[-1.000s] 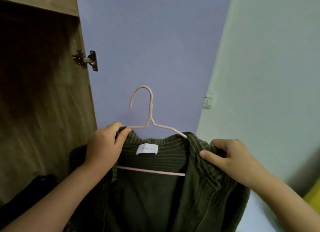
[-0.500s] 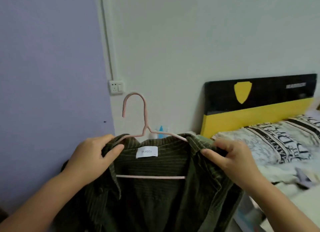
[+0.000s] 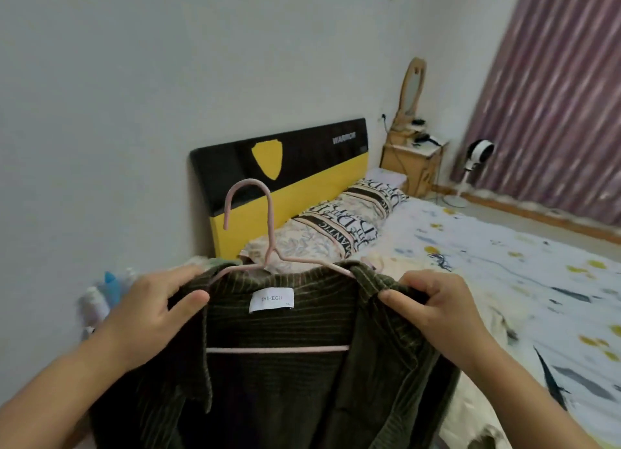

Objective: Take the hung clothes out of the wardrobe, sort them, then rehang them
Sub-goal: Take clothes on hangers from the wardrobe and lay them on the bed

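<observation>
Olive-green corduroy, a shirt (image 3: 285, 364) on a pink wire hanger (image 3: 265, 264), is hanging in front of me at the near centre. My left hand (image 3: 148, 317) is pinching its left shoulder; my right hand (image 3: 440, 311) is pinching the right shoulder, fingers curled over the cloth. I am judging that the hanger could slip out of the open collar if the shirt tips. The bed (image 3: 504, 280) is offering open room to the right; bottles (image 3: 100, 297) are crowding the left wall.
</observation>
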`<action>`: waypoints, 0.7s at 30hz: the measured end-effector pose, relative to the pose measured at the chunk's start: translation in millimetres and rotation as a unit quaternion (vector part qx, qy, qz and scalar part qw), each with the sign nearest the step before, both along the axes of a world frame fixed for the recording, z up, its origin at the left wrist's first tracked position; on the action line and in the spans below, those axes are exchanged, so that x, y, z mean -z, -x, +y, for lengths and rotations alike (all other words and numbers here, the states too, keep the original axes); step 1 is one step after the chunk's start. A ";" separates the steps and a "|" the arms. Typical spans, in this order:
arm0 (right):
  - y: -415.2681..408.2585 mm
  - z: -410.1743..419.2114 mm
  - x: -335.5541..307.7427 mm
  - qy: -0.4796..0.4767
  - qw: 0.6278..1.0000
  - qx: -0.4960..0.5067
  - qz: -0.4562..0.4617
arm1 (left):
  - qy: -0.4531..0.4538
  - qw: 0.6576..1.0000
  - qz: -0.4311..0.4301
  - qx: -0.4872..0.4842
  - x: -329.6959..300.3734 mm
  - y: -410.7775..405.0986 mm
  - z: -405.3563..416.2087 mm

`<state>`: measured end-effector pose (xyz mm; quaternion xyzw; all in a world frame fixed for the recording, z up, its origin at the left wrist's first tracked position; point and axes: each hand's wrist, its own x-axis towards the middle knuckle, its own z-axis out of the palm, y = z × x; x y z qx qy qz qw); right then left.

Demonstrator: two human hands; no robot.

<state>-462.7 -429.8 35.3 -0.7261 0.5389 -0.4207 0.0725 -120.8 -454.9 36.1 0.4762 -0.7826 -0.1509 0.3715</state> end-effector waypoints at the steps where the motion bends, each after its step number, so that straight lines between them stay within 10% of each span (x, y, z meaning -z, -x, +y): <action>1: 20.6 3.4 -0.4 0.001 1.000 0.018 -0.005 | -0.006 1.000 -0.005 0.020 1.7 17.1 -9.1; 21: 306.0 114.4 4.4 -0.042 0.935 0.353 -0.013 | -0.001 0.947 -0.061 0.317 29.5 386.7 -113.4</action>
